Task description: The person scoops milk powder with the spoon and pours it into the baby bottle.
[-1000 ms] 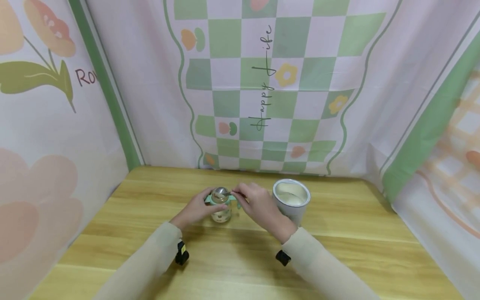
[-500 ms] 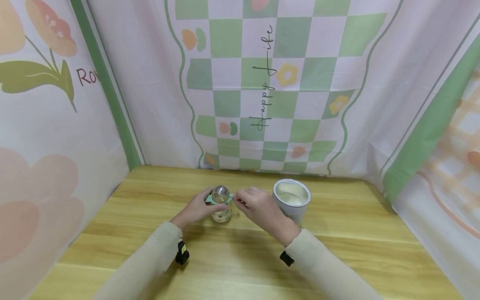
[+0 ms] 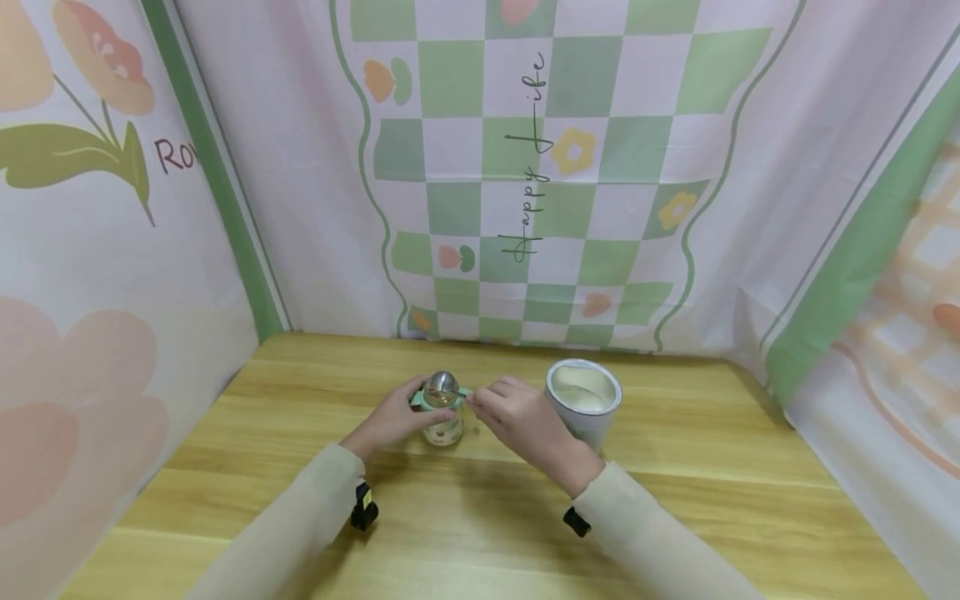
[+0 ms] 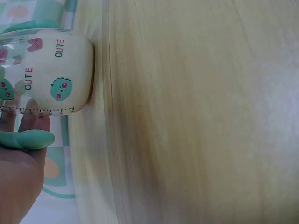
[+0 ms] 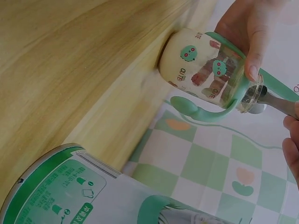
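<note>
A small clear baby bottle (image 3: 443,427) with mint-green handles and "CUTE" prints stands on the wooden table (image 3: 480,517). My left hand (image 3: 405,414) grips it from the left, fingers round the neck; the left wrist view shows the bottle (image 4: 49,70) and the handle (image 4: 28,139) beside my palm. My right hand (image 3: 483,402) pinches a metal spoon (image 3: 444,383) whose bowl rests on the bottle's open mouth. The right wrist view shows the bottle (image 5: 203,70), the spoon (image 5: 273,101) at its mouth and my left hand (image 5: 252,23) on it.
An open white and green powder can (image 3: 583,400) stands just right of my right hand, its label side filling the right wrist view (image 5: 70,191). Patterned cloth walls (image 3: 525,167) close in the back and both sides of the table.
My right wrist has drifted slightly right and toward me, and the spoon's bowl has tipped a little at the bottle's mouth. The left hand, bottle and can stay put.
</note>
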### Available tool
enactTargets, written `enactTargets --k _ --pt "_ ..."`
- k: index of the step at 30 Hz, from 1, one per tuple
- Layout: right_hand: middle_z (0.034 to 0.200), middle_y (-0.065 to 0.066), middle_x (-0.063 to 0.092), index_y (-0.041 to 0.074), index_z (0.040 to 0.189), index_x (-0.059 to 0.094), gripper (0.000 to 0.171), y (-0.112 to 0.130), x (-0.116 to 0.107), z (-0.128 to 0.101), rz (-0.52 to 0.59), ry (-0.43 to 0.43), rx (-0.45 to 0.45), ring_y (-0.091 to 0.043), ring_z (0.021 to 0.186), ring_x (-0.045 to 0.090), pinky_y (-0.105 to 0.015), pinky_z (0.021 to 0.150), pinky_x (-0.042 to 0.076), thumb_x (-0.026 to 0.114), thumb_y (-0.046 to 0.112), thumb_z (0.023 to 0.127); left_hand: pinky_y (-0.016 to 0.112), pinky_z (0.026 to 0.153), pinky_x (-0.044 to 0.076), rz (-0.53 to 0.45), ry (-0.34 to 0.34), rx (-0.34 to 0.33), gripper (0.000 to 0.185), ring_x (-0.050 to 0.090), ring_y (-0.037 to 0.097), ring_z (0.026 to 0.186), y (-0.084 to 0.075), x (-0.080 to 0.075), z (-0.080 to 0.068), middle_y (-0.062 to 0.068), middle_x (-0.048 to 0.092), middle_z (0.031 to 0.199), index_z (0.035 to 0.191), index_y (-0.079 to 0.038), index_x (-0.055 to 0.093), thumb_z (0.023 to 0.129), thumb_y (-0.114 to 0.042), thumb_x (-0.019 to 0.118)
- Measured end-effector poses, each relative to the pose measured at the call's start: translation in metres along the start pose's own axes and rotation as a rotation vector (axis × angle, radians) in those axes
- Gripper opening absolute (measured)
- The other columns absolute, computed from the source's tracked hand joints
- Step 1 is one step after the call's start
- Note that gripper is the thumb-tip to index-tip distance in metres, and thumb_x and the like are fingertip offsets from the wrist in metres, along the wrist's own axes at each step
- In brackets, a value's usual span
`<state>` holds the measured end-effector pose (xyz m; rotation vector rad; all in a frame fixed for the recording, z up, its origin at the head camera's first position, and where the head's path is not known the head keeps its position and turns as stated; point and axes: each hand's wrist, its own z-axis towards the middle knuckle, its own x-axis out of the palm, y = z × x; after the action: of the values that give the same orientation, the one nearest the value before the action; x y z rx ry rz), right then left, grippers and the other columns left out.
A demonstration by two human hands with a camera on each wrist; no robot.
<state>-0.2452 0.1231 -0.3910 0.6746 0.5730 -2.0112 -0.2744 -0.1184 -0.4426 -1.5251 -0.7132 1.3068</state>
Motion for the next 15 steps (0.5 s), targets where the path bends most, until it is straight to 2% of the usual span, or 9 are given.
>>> enactTargets --k 5,7,9,12,15 --pt "0.081 -0.002 0.070 0.008 0.090 0.069 0.033 0.0005 -0.0008 0.0018 -0.006 -0.008 -0.003 -0.016 0.074 0.065 -0.022 0.063 0.055 0.049 0.026 0.107 0.050 0.100 0.046 0.017 0.002 -0.002 0.074 0.060 0.021 0.113 0.0010 -0.0005 0.0008 0.000 0.064 0.124 0.145 -0.023 0.050 0.083 -0.051 0.080" --pt "0.081 -0.002 0.070 0.008 0.090 0.069 0.034 0.0008 -0.0012 0.0020 -0.007 -0.005 -0.001 -0.016 0.074 0.064 -0.022 0.063 0.055 0.048 0.027 0.108 0.050 0.101 0.046 0.023 0.005 -0.004 0.076 0.060 0.021 0.114 0.0012 -0.0004 0.0010 0.000 0.064 0.124 0.146 -0.023 0.049 0.082 -0.052 0.080" --pt "0.081 -0.002 0.070 0.008 0.090 0.069 0.025 0.0012 -0.0016 0.0024 -0.008 -0.002 0.001 -0.015 0.074 0.064 -0.022 0.062 0.055 0.055 0.022 0.105 0.051 0.102 0.045 0.019 0.009 -0.006 0.078 0.059 0.022 0.115 0.0014 -0.0005 0.0010 0.000 0.063 0.126 0.147 -0.024 0.048 0.082 -0.053 0.080" --pt "0.081 -0.002 0.070 0.008 0.090 0.068 0.007 0.0020 -0.0022 0.0032 -0.005 0.004 0.011 -0.015 0.073 0.064 -0.022 0.061 0.054 0.073 0.012 0.094 0.052 0.104 0.043 0.002 0.020 -0.004 0.079 0.058 0.023 0.118 0.0014 -0.0009 0.0007 0.000 0.062 0.129 0.149 -0.026 0.046 0.082 -0.052 0.080" --pt "0.081 -0.001 0.070 0.009 0.090 0.068 0.012 0.0021 -0.0032 0.0049 0.002 0.011 0.039 -0.014 0.073 0.063 -0.021 0.060 0.054 0.079 0.007 0.087 0.055 0.105 0.041 -0.015 0.027 -0.001 0.078 0.057 0.024 0.120 0.0009 -0.0015 -0.0004 0.001 0.061 0.130 0.149 -0.027 0.046 0.083 -0.050 0.080"
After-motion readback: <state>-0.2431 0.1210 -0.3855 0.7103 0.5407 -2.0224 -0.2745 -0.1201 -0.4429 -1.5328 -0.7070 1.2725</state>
